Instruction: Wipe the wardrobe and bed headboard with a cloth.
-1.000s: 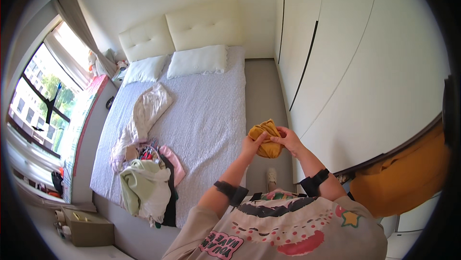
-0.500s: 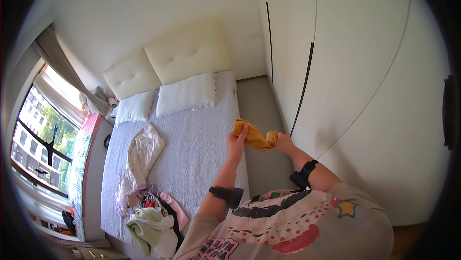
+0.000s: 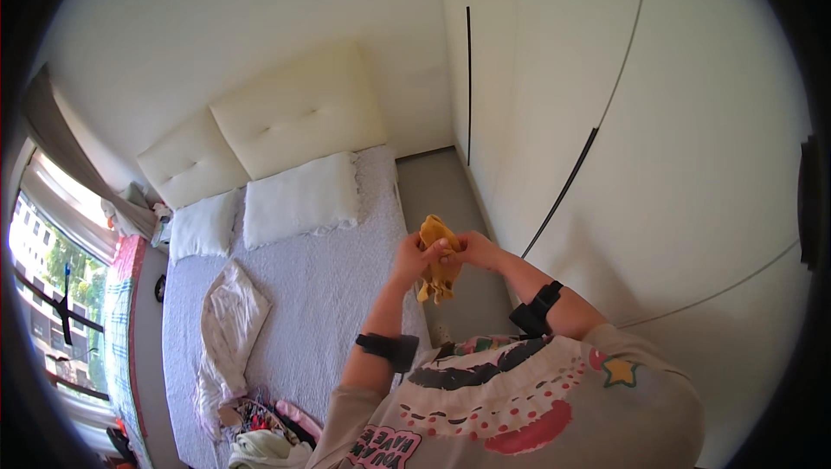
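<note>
A mustard-yellow cloth [image 3: 441,272], small and crumpled, hangs between my two hands in front of my body. My left hand [image 3: 415,257] pinches it from the left, thumb across its front. My right hand [image 3: 473,249] grips it from the right, its fingers meeting the left thumb. One end of the cloth pokes up above the hands and the other droops below them. What exact kind of cloth piece it is cannot be made out. Each forearm wears a black strap with a black box.
Left of me stands a bed [image 3: 303,296] with a pale quilted cover, white pillows [image 3: 303,201] and a cream headboard [image 3: 299,110]. A whitish garment [image 3: 232,305] and a clothes pile [image 3: 268,434] lie on it. A tall white wardrobe [image 3: 692,166] rises at right; a grey floor strip [image 3: 446,192] runs between.
My hands have come together, and the cloth, stretched sideways between them before, now hangs upright and bunched. The view has shifted, so the bed appears further left and lower.
</note>
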A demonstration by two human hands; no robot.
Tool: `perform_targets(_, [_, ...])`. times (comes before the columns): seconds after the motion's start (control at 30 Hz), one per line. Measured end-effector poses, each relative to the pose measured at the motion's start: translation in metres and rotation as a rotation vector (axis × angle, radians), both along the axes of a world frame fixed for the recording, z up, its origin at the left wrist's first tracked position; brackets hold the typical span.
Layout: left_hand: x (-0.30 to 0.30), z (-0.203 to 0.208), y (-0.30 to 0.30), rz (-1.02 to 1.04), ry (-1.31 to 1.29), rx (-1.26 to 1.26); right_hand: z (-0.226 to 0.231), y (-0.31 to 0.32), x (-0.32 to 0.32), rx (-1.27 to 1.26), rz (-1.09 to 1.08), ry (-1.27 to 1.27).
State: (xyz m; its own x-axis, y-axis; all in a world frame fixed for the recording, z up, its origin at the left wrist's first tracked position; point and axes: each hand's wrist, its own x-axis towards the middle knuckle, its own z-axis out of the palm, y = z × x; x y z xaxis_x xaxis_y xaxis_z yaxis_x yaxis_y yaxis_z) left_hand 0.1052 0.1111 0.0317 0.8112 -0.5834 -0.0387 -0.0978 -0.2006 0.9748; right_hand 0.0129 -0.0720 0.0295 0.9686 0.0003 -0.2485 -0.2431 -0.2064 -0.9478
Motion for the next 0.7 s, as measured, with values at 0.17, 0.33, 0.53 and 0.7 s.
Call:
perform_targets(0.17, [0.003, 0.012, -0.008, -0.242, 0.015, -0.072, 0.013, -0.046, -0.015, -0.174, -0.063, 0.054])
perform_targets(0.33, [0.043, 0.018, 0.018, -0.465, 0.115, -0.092, 0.025, -0.048, -0.032, 0.428, -0.278, -0.080])
perform_targets(0.53, [0.040, -0.014, 0.000, -0.405, 0.155, -0.204, 0.034, -0.092, -0.041, 0.414, -0.344, -0.044])
perform_targets(0.7, [0.018, -0.031, 0.012, -0.300, 0.206, 0.079, 0.030, -0.083, -0.020, 0.485, -0.325, 0.061])
